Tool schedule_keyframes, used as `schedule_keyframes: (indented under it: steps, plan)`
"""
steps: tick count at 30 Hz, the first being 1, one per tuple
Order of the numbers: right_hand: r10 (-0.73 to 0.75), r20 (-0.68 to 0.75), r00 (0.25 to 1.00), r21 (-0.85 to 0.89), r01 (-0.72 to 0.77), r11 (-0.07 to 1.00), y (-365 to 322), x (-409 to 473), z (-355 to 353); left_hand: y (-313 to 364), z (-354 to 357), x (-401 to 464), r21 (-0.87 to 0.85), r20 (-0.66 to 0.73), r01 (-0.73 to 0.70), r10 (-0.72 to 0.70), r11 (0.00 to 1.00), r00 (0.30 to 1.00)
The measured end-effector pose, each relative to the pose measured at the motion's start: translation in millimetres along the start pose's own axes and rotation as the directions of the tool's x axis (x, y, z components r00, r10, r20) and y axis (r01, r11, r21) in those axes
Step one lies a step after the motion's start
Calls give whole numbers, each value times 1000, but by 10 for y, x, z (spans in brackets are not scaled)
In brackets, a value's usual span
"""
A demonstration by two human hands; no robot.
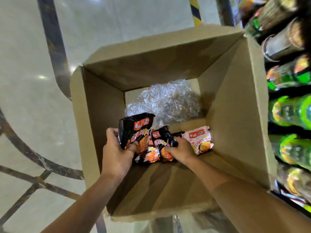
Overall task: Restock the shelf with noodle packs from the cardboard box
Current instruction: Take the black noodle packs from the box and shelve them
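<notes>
Inside the open box [235,101], a black pack [134,128] is being gripped by the left hand [116,157], thumb curled over its near edge, and held tilted upright. A second black pack [164,137] is being clutched by the right hand [180,148], above more black packs lying on the bottom. A pink pack [201,140] is lying just right of that hand. Crumpled plastic [165,100] is lying at the far side. The shelf [289,105] of cups is being seen at right.

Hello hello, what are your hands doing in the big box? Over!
Left hand grips a black noodle pack. Right hand grabs another black pack. Pink pack waiting in the cardboard box. Crumpled plastic wrap behind, not blocking.
</notes>
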State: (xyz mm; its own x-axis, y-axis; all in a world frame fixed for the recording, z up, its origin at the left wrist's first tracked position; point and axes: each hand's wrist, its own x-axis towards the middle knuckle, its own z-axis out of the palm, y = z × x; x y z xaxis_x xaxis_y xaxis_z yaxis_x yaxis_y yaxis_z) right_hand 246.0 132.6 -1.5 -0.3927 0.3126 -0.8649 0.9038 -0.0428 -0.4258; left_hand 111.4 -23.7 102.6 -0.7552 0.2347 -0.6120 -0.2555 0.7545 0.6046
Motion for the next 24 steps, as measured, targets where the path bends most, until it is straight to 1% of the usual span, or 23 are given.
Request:
schedule_keyframes:
  steps: [4,7,9,14,19,20,22,24]
  plan:
    - [-30,-43,999,88,34,996,-312,-584,-601,594,-261,-362,43,8,-95,95,995,995]
    - [-74,-49,996,140,81,987,-574,-1160,-1049,1083,-501,-726,65,29,-166,164,984,986]
    - [-87,-82,993,177,100,979,-726,-1600,-1328,1426,-681,-1009,73,22,-200,198,977,980]
    - [-161,-140,977,252,193,948,-1115,-2828,-1951,2135,-1152,-1795,-11,-27,-225,225,974,974]
    - [-192,-323,927,235,275,932,-1310,-3800,-2353,2449,-1560,-2453,-104,4,-255,257,961,967]
    - [-213,-348,913,227,302,926,-1333,-4001,-2412,2503,-1645,-2591,-119,15,-265,268,957,963]
    - [-258,-347,902,204,341,918,-1329,-4370,-2453,2496,-1814,-2787,-147,24,-269,276,952,961]
    - [-270,-400,876,206,373,905,-1312,-4716,-2443,2531,-1973,-2963,-182,45,-285,297,941,954]
